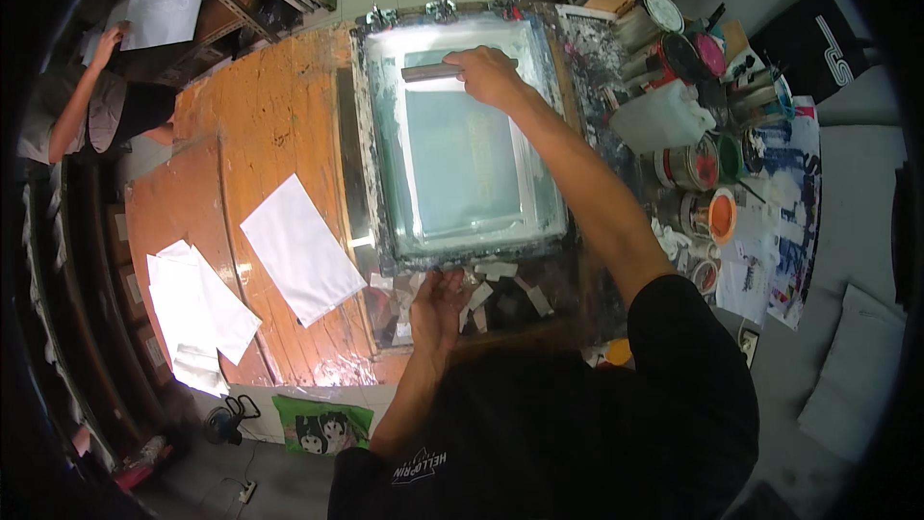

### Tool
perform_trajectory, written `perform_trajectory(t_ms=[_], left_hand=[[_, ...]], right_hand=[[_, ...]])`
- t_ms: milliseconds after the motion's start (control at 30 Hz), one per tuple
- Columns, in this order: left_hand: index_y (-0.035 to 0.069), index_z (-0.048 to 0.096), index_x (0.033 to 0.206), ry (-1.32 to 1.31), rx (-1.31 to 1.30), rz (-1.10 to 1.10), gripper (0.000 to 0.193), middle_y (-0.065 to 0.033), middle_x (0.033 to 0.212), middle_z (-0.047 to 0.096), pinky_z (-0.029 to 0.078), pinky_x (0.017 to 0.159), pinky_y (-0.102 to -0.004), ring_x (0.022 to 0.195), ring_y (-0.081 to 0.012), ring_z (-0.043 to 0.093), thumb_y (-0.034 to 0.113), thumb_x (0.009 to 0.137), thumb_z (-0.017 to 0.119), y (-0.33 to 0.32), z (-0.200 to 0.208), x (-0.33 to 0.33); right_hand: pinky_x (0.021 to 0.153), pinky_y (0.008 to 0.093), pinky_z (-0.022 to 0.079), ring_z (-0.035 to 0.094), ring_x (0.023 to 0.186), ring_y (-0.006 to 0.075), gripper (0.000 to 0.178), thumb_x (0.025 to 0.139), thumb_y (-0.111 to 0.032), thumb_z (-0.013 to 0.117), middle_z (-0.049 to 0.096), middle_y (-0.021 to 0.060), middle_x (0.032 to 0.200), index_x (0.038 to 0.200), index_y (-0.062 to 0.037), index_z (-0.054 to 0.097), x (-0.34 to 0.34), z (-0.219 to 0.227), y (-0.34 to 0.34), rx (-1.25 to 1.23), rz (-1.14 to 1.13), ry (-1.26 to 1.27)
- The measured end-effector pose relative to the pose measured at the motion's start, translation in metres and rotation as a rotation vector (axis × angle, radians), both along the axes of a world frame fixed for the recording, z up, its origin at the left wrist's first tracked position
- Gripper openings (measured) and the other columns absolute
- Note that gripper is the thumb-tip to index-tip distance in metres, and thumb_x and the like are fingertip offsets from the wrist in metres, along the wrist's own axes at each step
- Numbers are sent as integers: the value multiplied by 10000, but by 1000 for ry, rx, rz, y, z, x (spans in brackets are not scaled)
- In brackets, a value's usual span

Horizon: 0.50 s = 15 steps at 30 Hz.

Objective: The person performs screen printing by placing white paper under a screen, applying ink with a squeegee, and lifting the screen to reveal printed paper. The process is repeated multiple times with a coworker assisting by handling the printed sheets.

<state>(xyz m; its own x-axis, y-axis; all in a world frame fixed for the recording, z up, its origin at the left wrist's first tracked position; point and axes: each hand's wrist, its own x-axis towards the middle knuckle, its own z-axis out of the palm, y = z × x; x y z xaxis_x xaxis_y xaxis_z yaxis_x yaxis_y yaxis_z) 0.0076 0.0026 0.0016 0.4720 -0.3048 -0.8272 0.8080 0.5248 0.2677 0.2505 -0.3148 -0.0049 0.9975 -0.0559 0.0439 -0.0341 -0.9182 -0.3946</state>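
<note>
A screen printing frame with a pale green mesh lies in front of me, held at its far edge by metal clamps. My right hand is closed on a squeegee, which lies crosswise on the far part of the mesh. White ink streaks run along the screen's inner borders. At the near edge of the frame, my left hand has its fingers curled up against the rim; its fingertips are partly hidden there.
On the wooden table to the left lie a white sheet and a stack of white sheets. Ink cans and a whitish plastic jug crowd the right side. Another person handles a sheet by the shelves at far left.
</note>
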Motion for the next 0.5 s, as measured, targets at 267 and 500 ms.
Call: perform_trajectory(t_ms=[267,500], left_hand=[[27,546,1202,-52,16,-16,277,-191,1259,565,412,1074,-625,1349,-394,532,264,1065,503,3,-20,4],[38,543,1218,-95,18,-43,282,-174,1240,582,394,1091,-643,1309,-373,557,223,1006,535,2,-24,2]], right_hand=[[866,514,508,701,986,333,340,836,-2,658,748,150,1046,1157,-88,731,-154,-6,84,-51,-4,-98],[953,470,403,620,1105,308,531,737,37,678,703,113,1154,1258,-65,670,-272,13,144,7,30,-39]])
